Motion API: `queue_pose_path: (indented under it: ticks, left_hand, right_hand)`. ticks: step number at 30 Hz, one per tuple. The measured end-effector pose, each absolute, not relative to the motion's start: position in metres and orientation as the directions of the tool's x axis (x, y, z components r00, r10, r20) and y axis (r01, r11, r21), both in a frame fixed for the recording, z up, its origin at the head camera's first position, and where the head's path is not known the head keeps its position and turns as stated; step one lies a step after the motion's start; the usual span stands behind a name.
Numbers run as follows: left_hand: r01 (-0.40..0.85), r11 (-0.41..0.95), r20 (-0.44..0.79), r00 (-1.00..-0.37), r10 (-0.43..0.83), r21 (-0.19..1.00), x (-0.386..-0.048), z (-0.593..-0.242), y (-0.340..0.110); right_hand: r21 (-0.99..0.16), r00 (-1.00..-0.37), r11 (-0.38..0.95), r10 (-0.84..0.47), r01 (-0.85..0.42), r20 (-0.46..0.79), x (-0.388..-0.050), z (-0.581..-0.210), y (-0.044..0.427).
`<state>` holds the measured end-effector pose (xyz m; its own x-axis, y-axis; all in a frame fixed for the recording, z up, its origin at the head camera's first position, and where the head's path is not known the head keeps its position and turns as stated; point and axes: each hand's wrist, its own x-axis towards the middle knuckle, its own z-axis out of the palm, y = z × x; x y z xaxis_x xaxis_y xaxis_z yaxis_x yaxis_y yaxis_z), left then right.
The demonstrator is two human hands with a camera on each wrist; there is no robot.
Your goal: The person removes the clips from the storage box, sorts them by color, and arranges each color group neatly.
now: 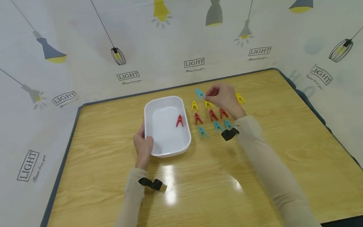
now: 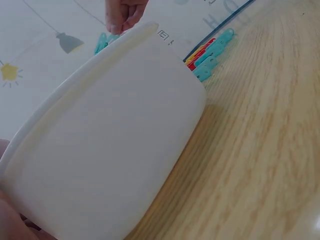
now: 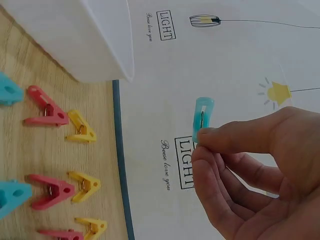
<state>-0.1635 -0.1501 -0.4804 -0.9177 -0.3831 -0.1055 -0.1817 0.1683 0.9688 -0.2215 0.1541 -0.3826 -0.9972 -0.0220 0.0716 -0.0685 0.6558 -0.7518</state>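
Note:
My left hand (image 1: 143, 143) grips the left wall of a white plastic tray (image 1: 164, 138), thumb over the rim. Inside the tray, near its right side, lies a red clothespin (image 1: 179, 120). To the right of the tray, above the tabletop, my right hand (image 1: 224, 97) pinches a light-blue clothespin (image 1: 199, 94) between thumb and index finger. The right wrist view shows this blue clothespin (image 3: 202, 117) standing out from the fingertips. The left wrist view is mostly filled by the tray's outer wall (image 2: 110, 125), with part of the left hand (image 2: 12, 220) at lower left.
Right of the tray, clothespins lie in rough rows on the wooden table (image 1: 255, 176): yellow (image 1: 194, 106) at the back, red (image 1: 198, 118) in the middle, blue (image 1: 202, 132) in front. A lamp-patterned backdrop (image 1: 170, 41) rises behind the table's dark edge.

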Motion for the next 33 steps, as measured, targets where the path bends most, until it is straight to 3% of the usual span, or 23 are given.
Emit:
queue_pose_path:
  ticks: [17, 27, 33]
  left_hand:
    - [-0.202, 0.184, -0.120, -0.916, -0.382, 0.962, -0.162, -0.480, -0.158]
    - [-0.190, 0.175, -0.112, -0.920, -0.375, 0.966, -0.163, -0.479, -0.154]
    - [-0.179, 0.155, -0.112, -0.924, -0.366, 0.971, -0.164, -0.479, -0.150]
  right_hand:
    - [-0.722, -0.999, 0.691, 0.043, 0.036, -0.009, -0.181, -0.432, 0.233]
    - [-0.696, -0.993, 0.708, 0.084, 0.115, -0.078, -0.161, -0.449, 0.259]
    - [-0.679, -0.994, 0.726, 0.092, 0.107, -0.058, -0.155, -0.456, 0.270]
